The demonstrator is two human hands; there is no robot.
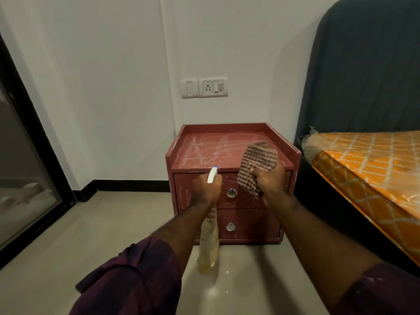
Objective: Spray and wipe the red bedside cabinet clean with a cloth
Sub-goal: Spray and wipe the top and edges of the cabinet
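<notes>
Here, streaky red cabinet [204,148], white wall [102,87], L hand [205,189] grips sprayer [209,243], R hand [270,183] clutches cloth [256,164]

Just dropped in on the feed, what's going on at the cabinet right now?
A person faces the red bedside cabinet. The left hand grips a spray bottle, nozzle pointing toward the cabinet; the right hand holds a checked cloth bunched near the top's front right edge. Whitish streaks cover the top and drawer fronts, so wiping is not finished.
</notes>
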